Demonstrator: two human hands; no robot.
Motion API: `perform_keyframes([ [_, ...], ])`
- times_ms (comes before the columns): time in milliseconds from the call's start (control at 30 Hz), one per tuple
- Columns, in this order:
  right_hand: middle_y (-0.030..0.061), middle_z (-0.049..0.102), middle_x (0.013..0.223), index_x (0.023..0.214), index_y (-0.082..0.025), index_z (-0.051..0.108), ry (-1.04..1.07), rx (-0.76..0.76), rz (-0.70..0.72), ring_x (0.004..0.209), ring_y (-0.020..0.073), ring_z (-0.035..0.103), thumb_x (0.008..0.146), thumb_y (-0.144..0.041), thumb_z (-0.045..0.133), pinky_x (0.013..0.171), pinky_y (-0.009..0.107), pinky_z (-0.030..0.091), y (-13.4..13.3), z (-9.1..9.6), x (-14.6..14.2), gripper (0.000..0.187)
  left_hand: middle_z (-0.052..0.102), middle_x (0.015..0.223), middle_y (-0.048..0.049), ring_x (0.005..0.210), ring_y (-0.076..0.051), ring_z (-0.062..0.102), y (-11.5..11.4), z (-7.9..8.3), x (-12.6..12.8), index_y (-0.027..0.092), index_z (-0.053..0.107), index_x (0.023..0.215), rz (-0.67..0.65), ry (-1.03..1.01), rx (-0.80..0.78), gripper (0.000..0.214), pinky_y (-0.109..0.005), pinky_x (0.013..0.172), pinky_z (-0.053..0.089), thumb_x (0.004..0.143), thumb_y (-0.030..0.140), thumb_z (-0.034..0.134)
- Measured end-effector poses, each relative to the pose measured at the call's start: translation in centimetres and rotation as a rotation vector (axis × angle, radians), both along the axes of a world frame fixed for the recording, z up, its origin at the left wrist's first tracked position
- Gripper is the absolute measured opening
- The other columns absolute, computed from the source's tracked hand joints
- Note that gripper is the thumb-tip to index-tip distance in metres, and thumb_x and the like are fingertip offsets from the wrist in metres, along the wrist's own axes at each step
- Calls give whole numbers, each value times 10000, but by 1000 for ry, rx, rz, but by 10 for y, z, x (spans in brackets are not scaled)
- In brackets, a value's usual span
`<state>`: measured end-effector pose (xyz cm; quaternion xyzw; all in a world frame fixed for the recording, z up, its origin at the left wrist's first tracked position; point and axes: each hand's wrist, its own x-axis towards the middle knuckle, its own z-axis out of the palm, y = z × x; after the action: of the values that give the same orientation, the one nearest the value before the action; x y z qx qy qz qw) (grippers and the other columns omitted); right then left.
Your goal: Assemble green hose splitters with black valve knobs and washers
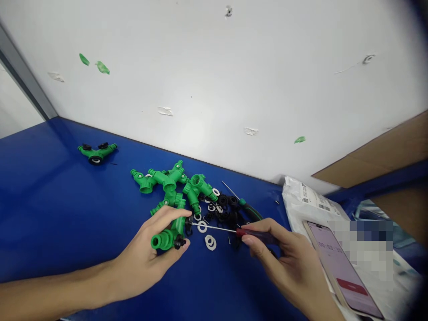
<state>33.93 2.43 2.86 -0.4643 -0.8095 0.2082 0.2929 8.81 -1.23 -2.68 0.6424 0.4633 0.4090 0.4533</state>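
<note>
My left hand (147,258) is closed round a green plastic Y-shaped hose connector (169,234) with a black knob on it, held just above the blue table (50,209). My right hand (284,258) grips a red-handled screwdriver (234,231) whose thin shaft points left, its tip at the black knob on the connector. Just behind lies a pile of several more green connectors (170,180), with black knobs (227,209) and white washers (210,242) scattered beside it.
One assembled green connector (96,153) lies alone at the far left. A green-handled screwdriver (247,207) rests behind the black parts. A phone (344,272) lies on a white plastic bag (307,200) at the right. A white wall rises behind the table; cardboard (384,156) stands at the right.
</note>
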Motion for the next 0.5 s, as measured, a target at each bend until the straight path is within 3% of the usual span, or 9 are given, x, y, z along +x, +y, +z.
perform_keyframes([
  [67, -14, 655, 616, 899, -219, 648, -51, -2, 5, 471, 130, 592, 977, -353, 519, 429, 211, 459, 0, -1, 1, 202, 561, 1045, -23, 897, -190, 568, -1, 0, 0, 312, 514, 1254, -1, 2, 2, 300, -384, 842, 445, 956, 290, 546],
  [167, 14, 698, 833, 1049, -239, 593, -45, -17, 18, 680, 158, 675, 951, -343, 566, 556, 221, 537, 0, -2, 3, 145, 566, 1044, -21, 927, -198, 571, 0, 0, 1, 315, 507, 1262, 4, 7, -16, 308, -405, 880, 434, 957, 305, 550],
  [233, 20, 700, 849, 988, -239, 591, -2, -21, 20, 730, 168, 687, 932, -333, 602, 608, 231, 558, 0, -3, 2, 109, 569, 1045, -20, 937, -198, 566, 0, 0, 0, 315, 499, 1272, 12, 21, -12, 320, -411, 890, 428, 956, 303, 552],
  [367, -10, 607, 585, 778, -213, 599, -24, -5, 14, 480, 126, 564, 978, -358, 514, 452, 212, 468, 1, -1, -1, 261, 576, 1027, -19, 882, -184, 566, 1, 1, -1, 311, 505, 1267, 9, 27, 3, 311, -394, 847, 447, 958, 298, 546],
  [500, 28, 680, 829, 1023, -231, 575, -24, -26, 24, 662, 154, 651, 969, -343, 527, 570, 236, 546, -1, 0, 1, 133, 600, 1021, -33, 913, -211, 599, 2, 2, -1, 295, 518, 1261, 17, 29, -15, 313, -434, 886, 467, 950, 321, 551],
])
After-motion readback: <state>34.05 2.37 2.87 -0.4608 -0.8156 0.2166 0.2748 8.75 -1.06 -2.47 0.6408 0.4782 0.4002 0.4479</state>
